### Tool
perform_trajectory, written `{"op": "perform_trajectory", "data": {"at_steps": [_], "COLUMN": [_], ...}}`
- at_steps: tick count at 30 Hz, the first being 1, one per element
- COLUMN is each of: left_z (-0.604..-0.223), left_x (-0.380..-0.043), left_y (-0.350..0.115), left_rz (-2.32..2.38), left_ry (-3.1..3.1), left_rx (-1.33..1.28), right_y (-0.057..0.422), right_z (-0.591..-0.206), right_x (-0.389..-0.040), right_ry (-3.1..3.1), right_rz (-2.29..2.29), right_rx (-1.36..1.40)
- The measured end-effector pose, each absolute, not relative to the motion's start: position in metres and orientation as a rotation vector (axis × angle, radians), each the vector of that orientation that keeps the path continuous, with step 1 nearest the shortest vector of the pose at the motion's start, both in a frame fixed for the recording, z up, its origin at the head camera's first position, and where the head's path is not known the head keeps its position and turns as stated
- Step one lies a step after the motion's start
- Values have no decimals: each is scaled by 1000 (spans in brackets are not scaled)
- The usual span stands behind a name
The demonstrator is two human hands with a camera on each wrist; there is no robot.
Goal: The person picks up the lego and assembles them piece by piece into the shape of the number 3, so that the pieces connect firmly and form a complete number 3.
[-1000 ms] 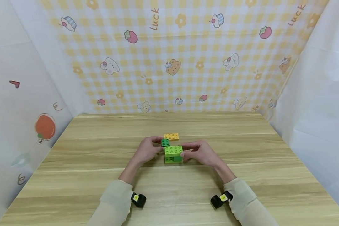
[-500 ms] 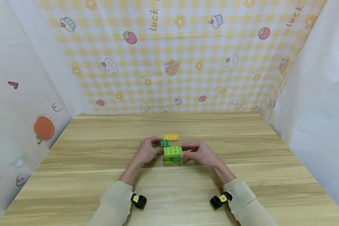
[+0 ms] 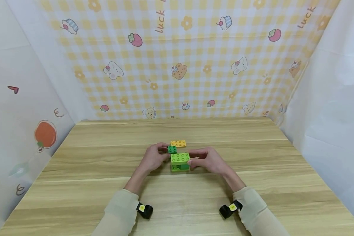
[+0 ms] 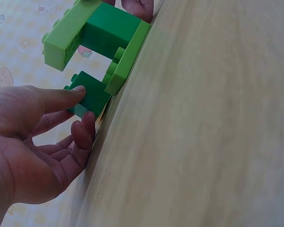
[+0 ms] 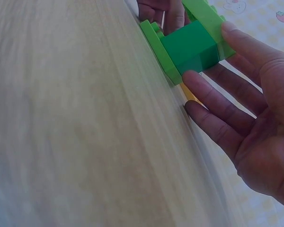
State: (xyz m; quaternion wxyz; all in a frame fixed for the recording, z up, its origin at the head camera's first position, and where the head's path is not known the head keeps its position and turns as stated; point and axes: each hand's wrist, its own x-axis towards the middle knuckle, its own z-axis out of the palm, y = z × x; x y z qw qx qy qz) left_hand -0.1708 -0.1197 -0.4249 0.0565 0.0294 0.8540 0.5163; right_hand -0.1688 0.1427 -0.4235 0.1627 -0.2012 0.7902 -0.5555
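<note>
My left hand [image 3: 154,158] pinches a small dark green toy brick [image 4: 95,94] between thumb and fingers, at the back left of a brick stack. In that stack, a light green brick [image 3: 180,157] spans the top and a thinner light green plate [image 4: 128,59] lies at the bottom on the table. Between them, at the right end, sits a dark green brick [image 5: 191,47], which leaves a gap on the left. My right hand [image 3: 210,160] holds the stack's right end, its thumb on the top brick. The far sides of the stack are hidden in the head view.
Just behind the stack, a yellow-orange brick [image 3: 178,143] with two rows of studs lies on the wooden table [image 3: 183,203]. A checked cloth [image 3: 194,59] hangs at the table's back edge, and white cloths hang on either side.
</note>
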Motion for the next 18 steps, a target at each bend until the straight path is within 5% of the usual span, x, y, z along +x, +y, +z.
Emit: {"op": "perform_trajectory", "data": {"at_steps": [18], "left_z": [-423], "left_x": [-172], "left_y": [-118], "left_rz": [1680], "left_ry": [2517], "left_rx": [6], "right_y": [142], "right_z": [-423], "right_x": [-169], "right_ry": [2283], "right_rz": [-1567], "right_rx": [-564]}}
